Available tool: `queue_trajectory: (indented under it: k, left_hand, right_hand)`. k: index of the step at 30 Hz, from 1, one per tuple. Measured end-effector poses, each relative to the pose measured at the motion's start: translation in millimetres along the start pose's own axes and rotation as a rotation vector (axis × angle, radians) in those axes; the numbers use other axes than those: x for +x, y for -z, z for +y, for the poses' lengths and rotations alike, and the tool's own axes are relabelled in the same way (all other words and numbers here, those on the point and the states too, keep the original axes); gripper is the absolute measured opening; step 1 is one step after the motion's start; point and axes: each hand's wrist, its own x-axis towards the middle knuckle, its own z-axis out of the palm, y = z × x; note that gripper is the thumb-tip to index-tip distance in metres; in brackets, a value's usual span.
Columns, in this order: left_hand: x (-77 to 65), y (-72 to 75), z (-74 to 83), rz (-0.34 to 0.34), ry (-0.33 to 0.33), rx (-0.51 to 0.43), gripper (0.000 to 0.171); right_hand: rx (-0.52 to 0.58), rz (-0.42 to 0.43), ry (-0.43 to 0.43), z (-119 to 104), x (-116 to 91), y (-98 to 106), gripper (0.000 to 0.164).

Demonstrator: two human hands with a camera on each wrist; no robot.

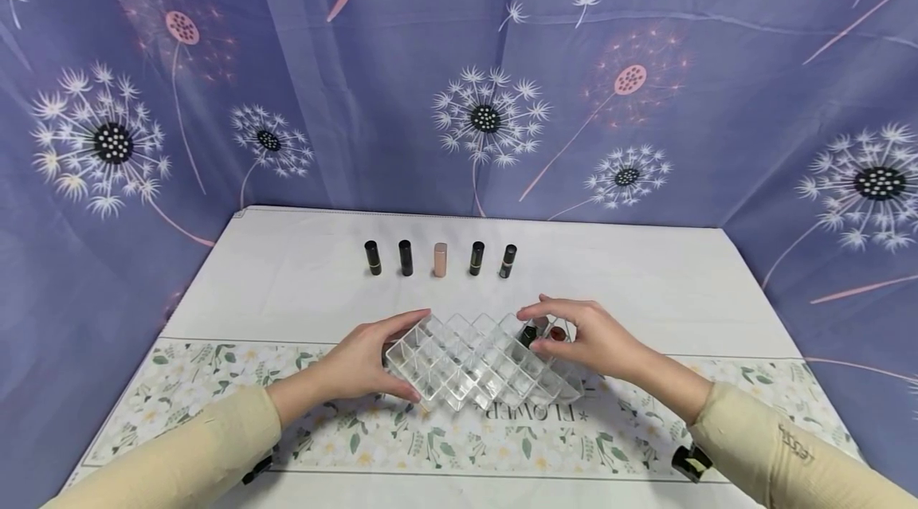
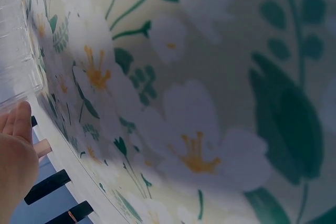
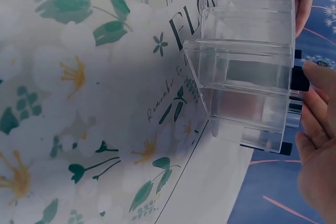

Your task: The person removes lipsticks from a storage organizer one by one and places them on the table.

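Note:
A clear acrylic lipstick organizer (image 1: 459, 366) with a grid of diamond-shaped slots stands on the table. My left hand (image 1: 366, 362) grips its left end between thumb and fingers. At the right end, my right hand (image 1: 598, 338) pinches the top of a black lipstick (image 1: 528, 334) sitting in one of the slots. A lipstick with a reddish-brown top (image 1: 558, 333) stands in a slot beside it, partly behind the fingers. In the right wrist view, the black cap (image 3: 300, 79) sticks out above the organizer's rim at the fingertips. The left wrist view shows only the organizer's edge (image 2: 23, 80).
Behind the organizer several lipsticks stand in a row, among them a pink one (image 1: 441, 260) and a black one (image 1: 406, 258). A floral runner (image 1: 215, 389) crosses the white table (image 1: 301, 278). Black objects lie by the right sleeve (image 1: 691, 463) and left sleeve (image 1: 256, 469).

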Motion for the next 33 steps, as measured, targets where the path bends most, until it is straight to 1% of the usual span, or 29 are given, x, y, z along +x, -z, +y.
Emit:
queue_trajectory:
  k: [3, 10, 16, 22, 30, 33]
  left_hand:
    - [0.2, 0.1, 0.3, -0.001, 0.003, 0.001, 0.121]
    - [0.1, 0.2, 0.4, -0.002, 0.002, 0.001, 0.121]
    - [0.3, -0.4, -0.8, -0.001, -0.008, -0.013, 0.121]
    - [0.6, -0.5, -0.6, -0.004, -0.005, -0.014, 0.121]
    - [1.0, -0.1, 0.8, -0.002, -0.01, -0.009, 0.121]
    - [0.8, -0.1, 0.7, -0.002, -0.009, -0.009, 0.121]
  right_hand:
    - [0.0, -0.001, 0.003, 1.5, 0.5, -0.3, 0.04]
    - [0.043, 0.003, 0.044, 2.9, 3.0, -1.4, 0.036]
    - [0.002, 0.012, 0.05, 2.4, 5.0, -2.7, 0.035]
    - [-0.003, 0.022, 0.051, 2.0, 6.3, -3.7, 0.035]
    - [-0.043, 0.058, 0.085, -0.2, 6.7, -2.9, 0.036]
    - [-0.035, 0.064, 0.079, -2.9, 7.6, -1.5, 0.035]
